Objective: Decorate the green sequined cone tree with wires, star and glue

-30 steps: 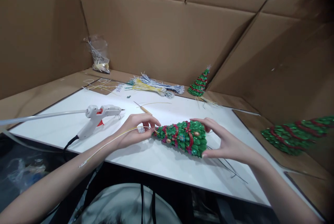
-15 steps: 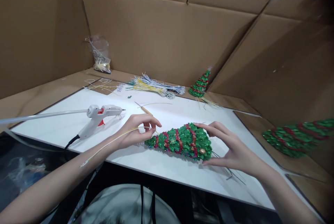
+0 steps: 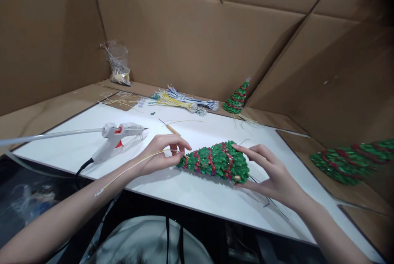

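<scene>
A green, beaded miniature Christmas tree (image 3: 215, 160) with red garland lies on its side above the white board, its narrow tip pointing left. My right hand (image 3: 272, 171) grips its wide base, thumb below and fingers on top. Thin dark wires (image 3: 271, 202) stick out from the base beneath that hand. My left hand (image 3: 166, 151) pinches a thin yellow wire (image 3: 147, 156) beside the tree's tip. The wire's short end reaches the tip; its long end trails back over my left forearm. Whether the wire enters the tree I cannot tell.
A white glue gun (image 3: 118, 137) lies at left, its cord over the board's edge. Behind are a wooden-handled awl (image 3: 172, 128), bundles of wired stems (image 3: 184, 102) and a plastic bag (image 3: 118, 65). Two other trees, one small (image 3: 236, 98) and one larger (image 3: 347, 161), are at right.
My right hand has rolled the tree, bringing another side up and its base slightly higher. The tree's tip has shifted a little right. My left hand keeps its pinch on the wire, almost still.
</scene>
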Motion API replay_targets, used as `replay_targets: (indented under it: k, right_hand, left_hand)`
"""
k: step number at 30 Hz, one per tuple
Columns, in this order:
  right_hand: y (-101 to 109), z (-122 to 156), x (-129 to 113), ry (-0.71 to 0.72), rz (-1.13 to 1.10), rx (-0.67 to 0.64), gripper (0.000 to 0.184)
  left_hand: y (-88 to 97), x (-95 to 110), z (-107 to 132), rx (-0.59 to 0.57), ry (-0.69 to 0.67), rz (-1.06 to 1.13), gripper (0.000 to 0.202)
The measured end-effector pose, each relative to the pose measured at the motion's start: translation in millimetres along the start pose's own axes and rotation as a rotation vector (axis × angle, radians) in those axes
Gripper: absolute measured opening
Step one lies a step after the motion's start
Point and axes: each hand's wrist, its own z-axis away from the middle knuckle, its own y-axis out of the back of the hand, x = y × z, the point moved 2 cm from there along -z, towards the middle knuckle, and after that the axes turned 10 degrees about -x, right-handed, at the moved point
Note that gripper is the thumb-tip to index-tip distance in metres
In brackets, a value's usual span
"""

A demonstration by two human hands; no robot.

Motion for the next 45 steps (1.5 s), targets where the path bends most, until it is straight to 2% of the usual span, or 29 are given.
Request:
replay_targets:
  k: [9,20,45]
  right_hand:
    - [-3,-1,0,-0.019,0.017,-0.022,0.086]
    - [3,-19,8,-0.095,-0.144,-0.142,0.084]
    - [15,-47,24,-0.083,-0.202,-0.215,0.075]
  left_hand:
    - [-0.5,-2,0,0.007,-0.028,-0.013,0.015]
    - [1.2,-1,1,0.016,0.011,0.020,0.015]
    - [-0.1,-3,0,0.020,-0.009,0.028,0.015]
